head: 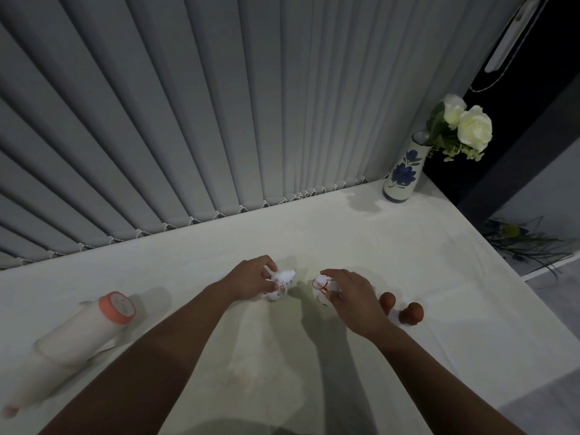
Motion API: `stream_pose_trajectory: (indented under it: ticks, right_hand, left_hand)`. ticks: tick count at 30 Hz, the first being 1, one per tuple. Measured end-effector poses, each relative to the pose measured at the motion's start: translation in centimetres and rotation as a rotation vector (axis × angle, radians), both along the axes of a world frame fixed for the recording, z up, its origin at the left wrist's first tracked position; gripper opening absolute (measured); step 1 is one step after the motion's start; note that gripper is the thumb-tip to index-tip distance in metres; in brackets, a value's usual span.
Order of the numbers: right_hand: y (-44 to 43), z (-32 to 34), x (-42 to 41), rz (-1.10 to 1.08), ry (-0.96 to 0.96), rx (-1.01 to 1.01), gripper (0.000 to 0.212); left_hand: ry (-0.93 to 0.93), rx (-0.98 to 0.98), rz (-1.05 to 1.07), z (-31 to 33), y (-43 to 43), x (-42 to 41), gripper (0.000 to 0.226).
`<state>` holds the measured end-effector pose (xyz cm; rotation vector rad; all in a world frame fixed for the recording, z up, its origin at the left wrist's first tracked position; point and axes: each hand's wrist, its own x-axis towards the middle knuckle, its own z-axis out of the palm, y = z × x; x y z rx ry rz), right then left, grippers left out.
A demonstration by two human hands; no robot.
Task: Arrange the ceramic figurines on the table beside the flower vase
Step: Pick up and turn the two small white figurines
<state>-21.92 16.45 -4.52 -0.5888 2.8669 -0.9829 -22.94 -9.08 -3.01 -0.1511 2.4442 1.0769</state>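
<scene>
Side by side, two hands grip small white ceramic figurines at the middle of the white table (392, 262): the left hand (251, 279) pinches a red-and-blue-painted figurine (281, 285), while the right hand (351, 293) curls over a red-marked figurine (321, 288). Two brown figurines (401, 307) stand just beside the right hand. A blue-flowered vase (403, 171) of white roses sits well apart at the far right corner.
</scene>
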Motion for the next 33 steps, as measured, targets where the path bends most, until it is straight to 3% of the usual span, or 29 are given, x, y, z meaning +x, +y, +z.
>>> stream_pose_trajectory:
  ticks: [10, 13, 17, 23, 29, 33]
  right_hand:
    - [0.0, -0.2, -0.1, -0.002, 0.017, 0.017, 0.039]
    - [0.0, -0.2, -0.1, -0.001, 0.01, 0.02, 0.039]
    - [0.0, -0.2, 0.0, 0.0, 0.023, 0.01, 0.039]
    - [-0.1, -0.1, 0.0, 0.0, 0.032, 0.01, 0.039]
    - [-0.1, -0.1, 0.0, -0.02, 0.007, 0.005, 0.039]
    - [-0.1, 0.3, 0.1, -0.044, -0.013, 0.012, 0.032]
  left_hand:
    - [0.218, -0.271, -0.235, 0.1, 2.2, -0.2, 0.034]
    - [0.209, -0.267, -0.241, 0.1, 2.4, 0.1, 0.048]
    - [0.226, -0.258, -0.234, 0.3, 2.4, 0.3, 0.035]
    - [0.207, -0.229, -0.207, 0.3, 2.2, 0.7, 0.052]
    - [0.227, -0.193, -0.18, 0.0, 1.9, 0.9, 0.034]
    - [0.252, -0.191, -0.208, 0.0, 2.2, 0.7, 0.037]
